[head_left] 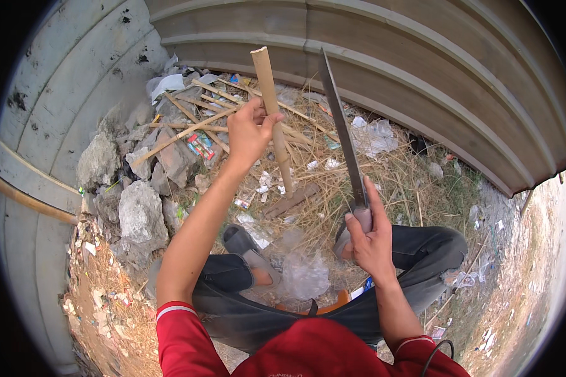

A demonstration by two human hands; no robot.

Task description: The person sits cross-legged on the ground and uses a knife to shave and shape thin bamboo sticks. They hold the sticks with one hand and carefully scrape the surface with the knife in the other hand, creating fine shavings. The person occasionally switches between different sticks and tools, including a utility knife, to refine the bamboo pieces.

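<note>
My left hand (253, 130) is closed around a length of split bamboo (267, 81), held nearly upright, its lower end just above the littered ground. To the right, my right hand (372, 235) grips the handle of a machete (344, 125), its long dark blade pointing up and away from me. Blade and bamboo are apart. Below the bamboo lies a short brown piece of wood (292, 201) on dry straw. Beyond my left hand, several thin bamboo strips (185, 138) are piled loosely across rocks and rubbish.
Grey rocks (140, 213) are heaped at the left beside a pale panel wall (63, 94). A brown corrugated metal sheet (421, 69) closes off the far side. Plastic bags (305, 276) and paper scraps litter the ground. My bent legs (421, 257) frame the near area.
</note>
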